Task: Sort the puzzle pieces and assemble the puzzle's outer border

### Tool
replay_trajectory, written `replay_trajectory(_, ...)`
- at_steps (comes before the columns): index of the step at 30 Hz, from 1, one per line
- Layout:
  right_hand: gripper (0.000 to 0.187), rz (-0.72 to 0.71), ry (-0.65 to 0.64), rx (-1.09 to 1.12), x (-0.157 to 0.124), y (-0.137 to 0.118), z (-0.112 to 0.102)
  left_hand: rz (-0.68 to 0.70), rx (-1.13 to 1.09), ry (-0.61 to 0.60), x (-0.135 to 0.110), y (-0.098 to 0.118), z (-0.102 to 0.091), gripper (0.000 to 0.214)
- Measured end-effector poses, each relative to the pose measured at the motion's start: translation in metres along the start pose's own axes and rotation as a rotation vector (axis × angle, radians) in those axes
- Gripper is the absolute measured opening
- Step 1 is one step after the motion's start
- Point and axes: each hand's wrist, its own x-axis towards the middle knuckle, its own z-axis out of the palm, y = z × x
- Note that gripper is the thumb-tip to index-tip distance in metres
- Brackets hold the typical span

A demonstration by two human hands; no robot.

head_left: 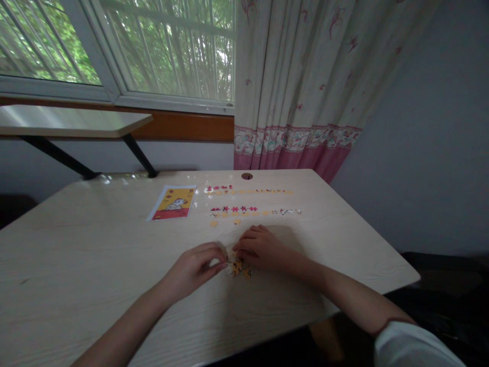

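Note:
A small heap of yellow jigsaw puzzle pieces (237, 267) lies on the table between my hands. My left hand (196, 266) comes in from the left, thumb and forefinger pinched on a puzzle piece at the heap's edge. On the other side, my right hand (263, 248) reaches over the heap with its fingers curled down; whatever they hold is hidden beneath them. Beyond my hands, more pieces are laid out in rows: red pieces (244, 209) with yellow and whitish ones beside and below, and another row of yellow pieces (250, 192) farther back.
A picture card (173, 203) with a white animal on yellow and red lies left of the rows. The wooden table (95, 244) has a cable hole (247, 176) at its far edge. A raised shelf (76, 121) stands back left, and a curtain (298, 92) hangs behind.

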Motion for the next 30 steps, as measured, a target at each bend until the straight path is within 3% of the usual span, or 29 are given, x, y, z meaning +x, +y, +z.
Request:
replay_trajectory(3,0.016,-0.005,0.030,-0.009,0.000,0.000,0.000,0.068,0.028,0.012,-0.001,0.001,0.000,0.012)
replay_trajectory(9,0.017,-0.029,0.102,0.065,0.001,-0.007,0.002,0.307,0.488,0.275,-0.006,0.000,-0.001,0.010)
replay_trajectory(13,0.015,-0.012,0.138,0.103,0.002,-0.010,0.003,0.421,0.611,0.290,-0.008,0.004,0.001,0.019)
replay_trajectory(17,0.011,-0.014,0.181,0.096,0.002,-0.010,0.006,0.445,0.639,0.285,-0.007,0.009,0.002,0.023)
replay_trajectory(20,0.011,-0.025,0.205,0.069,0.002,-0.007,0.008,0.438,0.647,0.301,-0.006,0.010,0.001,0.016)
replay_trajectory(24,0.019,0.006,0.285,-0.027,0.002,0.010,0.001,0.315,0.563,0.360,-0.006,0.002,-0.002,0.015)
replay_trajectory(30,0.027,0.194,0.510,-0.174,-0.006,0.044,-0.024,0.123,0.442,0.180,-0.006,-0.010,-0.011,0.016)
